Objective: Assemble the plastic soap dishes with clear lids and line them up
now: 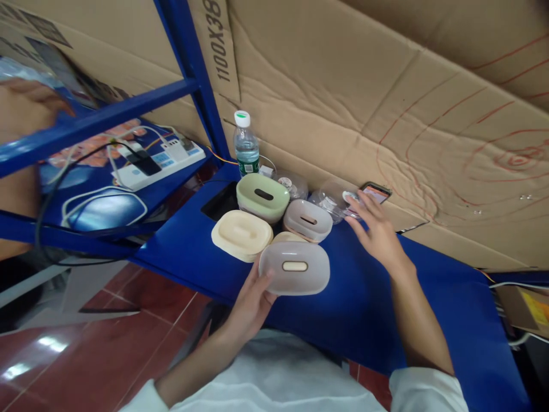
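My left hand (254,294) grips the left end of a pale grey oval plastic box (295,286) with a slot in its top, above the near edge of the blue table. My right hand (377,229) is raised with its fingers apart, close to the clear plastic containers (328,203) and a phone (377,191) by the cardboard wall. Around the held box stand a green slotted box (274,212), another grey slotted box (315,229) and a cream piece (238,237). Part of a further cream piece (285,237) shows behind the held one.
A water bottle (246,149) stands behind the boxes against the cardboard wall (343,103). To the left, a blue metal frame (141,94) separates a second table with a power strip (163,163) and loose cables. Another person's hand (30,106) shows there.
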The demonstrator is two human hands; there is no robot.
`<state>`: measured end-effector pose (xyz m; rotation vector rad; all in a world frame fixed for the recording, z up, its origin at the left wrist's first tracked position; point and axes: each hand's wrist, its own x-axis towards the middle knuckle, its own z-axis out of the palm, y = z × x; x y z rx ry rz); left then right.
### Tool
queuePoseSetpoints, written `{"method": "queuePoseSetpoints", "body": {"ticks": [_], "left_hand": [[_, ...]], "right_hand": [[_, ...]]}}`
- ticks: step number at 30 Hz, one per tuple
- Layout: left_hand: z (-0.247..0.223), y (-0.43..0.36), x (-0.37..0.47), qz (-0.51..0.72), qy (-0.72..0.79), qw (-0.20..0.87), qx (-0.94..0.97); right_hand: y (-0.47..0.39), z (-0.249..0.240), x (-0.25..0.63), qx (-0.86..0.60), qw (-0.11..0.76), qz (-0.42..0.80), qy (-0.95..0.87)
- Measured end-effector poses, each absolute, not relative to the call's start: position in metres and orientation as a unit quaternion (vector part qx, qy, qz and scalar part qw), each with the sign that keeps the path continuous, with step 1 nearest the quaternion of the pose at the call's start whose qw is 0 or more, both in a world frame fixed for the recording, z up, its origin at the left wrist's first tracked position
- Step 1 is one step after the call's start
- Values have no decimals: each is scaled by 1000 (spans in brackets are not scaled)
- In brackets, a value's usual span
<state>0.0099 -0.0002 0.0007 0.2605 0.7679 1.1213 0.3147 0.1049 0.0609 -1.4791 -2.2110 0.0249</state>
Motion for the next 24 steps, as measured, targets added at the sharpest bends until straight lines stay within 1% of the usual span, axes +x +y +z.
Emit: {"method": "queuePoseSetpoints", "body": {"ticks": [2, 3, 6, 8, 11, 14, 19, 24], "left_hand": [[1, 1, 15, 497, 322, 794, 138], [1, 2, 17, 489, 304, 804, 147], [-1, 8, 27, 477, 266, 819, 175], [0, 12, 34, 477, 261, 817, 191], [1, 13, 43, 486, 276, 799, 221], [3, 9, 46, 498, 298, 775, 249], [2, -2, 46, 482, 318, 785, 224], [-10, -17, 50, 463, 310, 796, 238]], "right_hand": [[66, 74, 310, -524, 281, 22, -804], [47, 76, 306, -504, 289, 36, -813], [-2, 67, 293, -425, 252, 85, -865], [-20, 55, 287, -408, 224, 87, -881], [-28, 35, 287, -415, 225, 59, -880], [-27, 17, 288, -393, 252, 22, -884], [-39, -10, 280, -394, 275, -61, -875], [-68, -32, 278, -426, 305, -26, -851]]}}
